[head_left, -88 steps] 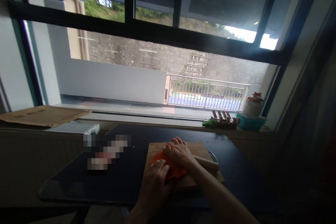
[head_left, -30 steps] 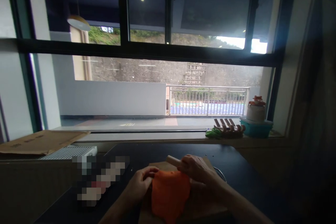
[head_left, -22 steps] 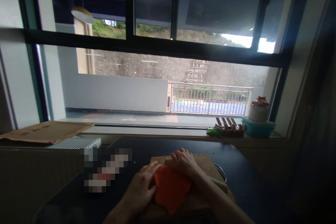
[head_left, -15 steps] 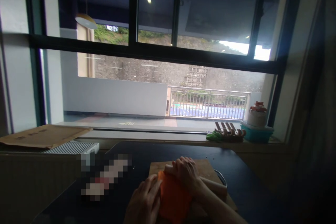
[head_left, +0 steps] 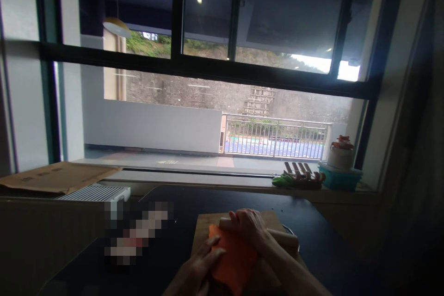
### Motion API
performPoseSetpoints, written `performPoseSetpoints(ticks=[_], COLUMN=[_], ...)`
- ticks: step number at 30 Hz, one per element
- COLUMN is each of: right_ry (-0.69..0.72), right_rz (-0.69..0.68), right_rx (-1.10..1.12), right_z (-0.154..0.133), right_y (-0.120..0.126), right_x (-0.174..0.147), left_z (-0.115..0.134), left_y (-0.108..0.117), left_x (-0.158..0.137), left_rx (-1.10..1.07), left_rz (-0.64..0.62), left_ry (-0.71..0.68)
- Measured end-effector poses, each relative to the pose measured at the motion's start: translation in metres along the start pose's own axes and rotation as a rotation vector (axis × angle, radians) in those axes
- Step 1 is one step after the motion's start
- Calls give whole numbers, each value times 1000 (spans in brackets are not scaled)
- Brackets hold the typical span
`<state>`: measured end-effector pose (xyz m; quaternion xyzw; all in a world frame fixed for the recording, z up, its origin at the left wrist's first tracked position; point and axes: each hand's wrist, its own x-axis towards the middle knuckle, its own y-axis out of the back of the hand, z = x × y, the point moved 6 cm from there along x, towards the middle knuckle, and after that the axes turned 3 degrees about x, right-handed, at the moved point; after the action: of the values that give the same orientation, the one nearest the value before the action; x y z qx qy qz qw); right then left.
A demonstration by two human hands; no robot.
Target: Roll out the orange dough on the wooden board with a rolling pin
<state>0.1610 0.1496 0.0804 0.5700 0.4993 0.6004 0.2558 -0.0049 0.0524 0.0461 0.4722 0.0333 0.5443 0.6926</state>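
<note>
A flat orange sheet [head_left: 236, 256], its material unclear, rests over a wooden board [head_left: 201, 231] on the dark table. My left hand [head_left: 199, 266] is at the sheet's left edge, with fingertips over the top of it and the other fingers partly hidden; it appears closed on that edge. Across the board, at the sheet's far end, lies a wooden rolling pin [head_left: 284, 239]. My right hand [head_left: 250, 227] is wrapped over the middle of the pin, which shows on both sides of it.
A curved metal handle [head_left: 290, 230] shows behind the pin. Blurred-out items [head_left: 138, 236] lie on the table's left. A brown envelope [head_left: 65, 176] rests above a radiator [head_left: 93, 193]. On the sill stand a teal box [head_left: 340, 176], a white tub [head_left: 340, 157] and a green item [head_left: 282, 180].
My left hand has shifted from beside the orange sheet onto its left edge, fingers now overlapping it. My right hand stays on the rolling pin, moved slightly. The view has tilted a little.
</note>
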Motion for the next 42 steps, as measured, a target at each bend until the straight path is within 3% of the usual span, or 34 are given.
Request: performPoseSetpoints(ticks=[4, 6, 10, 13, 16, 18, 21, 25, 28, 32, 35, 42], right_ry=[-60, -52, 115, 209, 168, 131, 155, 198, 204, 116, 152, 266], right_rz=[6, 25, 20, -22, -1, -7, -65, -158, -172, -52, -45, -151], right_rx=[-12, -20, -41, -52, -62, -69, -77, -89, -89, -57, -44, -55], right_z=[6, 5, -9, -16, -13, -10, -13, -17, -15, -5, -9, -27], right_y=[6, 14, 26, 28, 31, 31, 26, 12, 5, 21, 32, 12], right_x=[6, 12, 13, 9, 10, 12, 9, -4, -8, 5, 10, -9], left_z=[-3, 4, 25, 23, 13, 10, 10, 11, 20, 37, 43, 14], left_y=[9, 10, 7, 10, 18, 16, 9, 10, 13, 16, 17, 27], left_x=[6, 12, 18, 12, 5, 3, 3, 10, 15, 14, 10, -6], left_rx=[221, 221, -51, -248, -459, -555, -437, -28, 97, -67, -220, -256], left_rz=[50, 56, 32, 48, 118, 64, -49, -14, -10, -36, -62, -44], left_ry=[220, 254, 118, 148, 208, 199, 153, 157, 146, 83, 67, 84])
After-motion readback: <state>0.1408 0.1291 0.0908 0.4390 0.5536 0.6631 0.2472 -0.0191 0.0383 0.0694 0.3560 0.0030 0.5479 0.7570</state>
